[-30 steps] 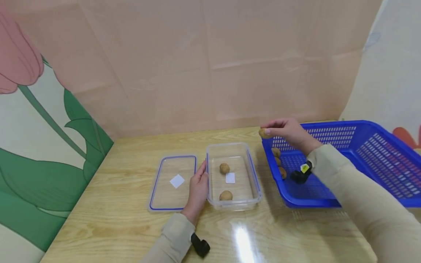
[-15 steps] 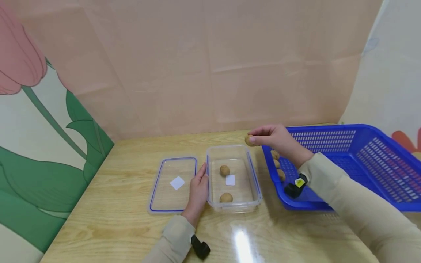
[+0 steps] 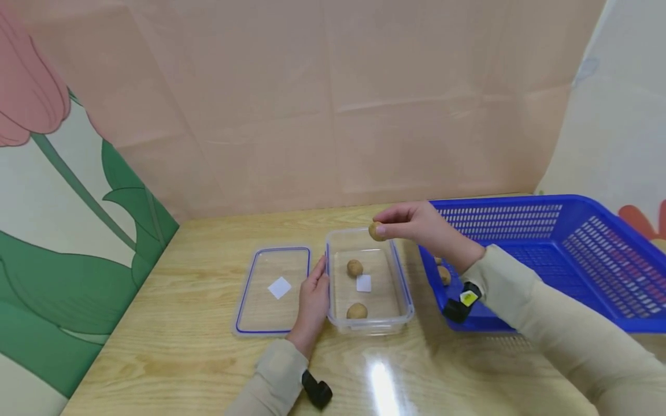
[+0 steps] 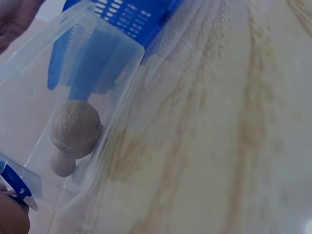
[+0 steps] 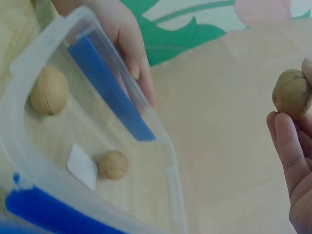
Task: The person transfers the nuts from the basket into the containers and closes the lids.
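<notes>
A walnut (image 3: 375, 231) is pinched between the thumb and fingertips of my right hand (image 3: 421, 225), above the far right corner of a clear plastic food box (image 3: 408, 289). Two walnuts lie inside the box, one walnut (image 3: 355, 268) toward the far end and another walnut (image 3: 357, 311) near the front wall. In the right wrist view the held walnut (image 5: 291, 94) shows its seam. My left hand (image 3: 314, 294) rests against the box's left side, its fingers extended along the outer wall. In the left wrist view only part of that hand shows.
A blue plastic basket (image 3: 499, 323) stands to the right, with walnuts (image 3: 444, 275) at its left side, partly hidden by my right arm. A clear lid (image 3: 260, 312) with a blue seal lies left of the box. A papered wall (image 3: 333, 115) rises behind the table.
My right hand has carried the walnut leftward from over the basket's left edge to over the box's far right corner. My left hand has stayed against the box.
</notes>
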### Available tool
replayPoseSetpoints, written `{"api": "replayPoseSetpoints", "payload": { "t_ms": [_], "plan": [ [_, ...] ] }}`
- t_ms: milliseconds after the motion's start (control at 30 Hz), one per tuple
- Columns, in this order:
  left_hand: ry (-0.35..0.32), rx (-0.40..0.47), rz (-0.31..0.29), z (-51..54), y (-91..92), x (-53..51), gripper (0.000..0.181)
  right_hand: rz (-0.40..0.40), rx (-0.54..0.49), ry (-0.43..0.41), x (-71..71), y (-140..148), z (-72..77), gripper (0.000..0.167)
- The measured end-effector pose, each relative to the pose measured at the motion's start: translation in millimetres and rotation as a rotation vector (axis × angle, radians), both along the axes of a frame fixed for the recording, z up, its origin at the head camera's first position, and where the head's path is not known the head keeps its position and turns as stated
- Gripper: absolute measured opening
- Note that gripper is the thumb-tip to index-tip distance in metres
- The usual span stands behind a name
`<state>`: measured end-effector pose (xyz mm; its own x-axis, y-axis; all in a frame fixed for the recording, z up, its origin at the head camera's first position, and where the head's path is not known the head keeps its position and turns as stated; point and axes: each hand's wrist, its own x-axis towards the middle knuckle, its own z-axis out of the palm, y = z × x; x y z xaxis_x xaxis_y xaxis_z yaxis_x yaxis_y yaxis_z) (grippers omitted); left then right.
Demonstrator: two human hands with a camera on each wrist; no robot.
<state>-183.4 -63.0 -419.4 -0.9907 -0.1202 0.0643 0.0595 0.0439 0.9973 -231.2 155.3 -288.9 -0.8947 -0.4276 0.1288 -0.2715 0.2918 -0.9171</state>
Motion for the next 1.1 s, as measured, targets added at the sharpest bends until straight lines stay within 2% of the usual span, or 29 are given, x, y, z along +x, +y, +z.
{"api": "replayPoseSetpoints", "payload": {
  "t_ms": [200,533,767,1100],
  "plan": [
    [0.004,-0.006,-0.006,-1.5,-0.5,-1.1,0.042,0.011,0.017,-0.017,0.2,-11,-8.0,0.037],
    [0.012,-0.025,-0.007,-1.6,-0.3,-0.7,0.043,0.068,0.151,0.01,1.0,-22,-22.3,0.04],
    [0.017,-0.016,-0.001,-2.7,-0.3,-1.6,0.043,0.042,0.169,0.004,2.4,-22,-20.3,0.038],
    [0.019,-0.008,0.008,-3.4,-0.6,-2.2,0.042,0.0,0.114,-0.035,2.2,-15,-11.7,0.036]
  ]
}}
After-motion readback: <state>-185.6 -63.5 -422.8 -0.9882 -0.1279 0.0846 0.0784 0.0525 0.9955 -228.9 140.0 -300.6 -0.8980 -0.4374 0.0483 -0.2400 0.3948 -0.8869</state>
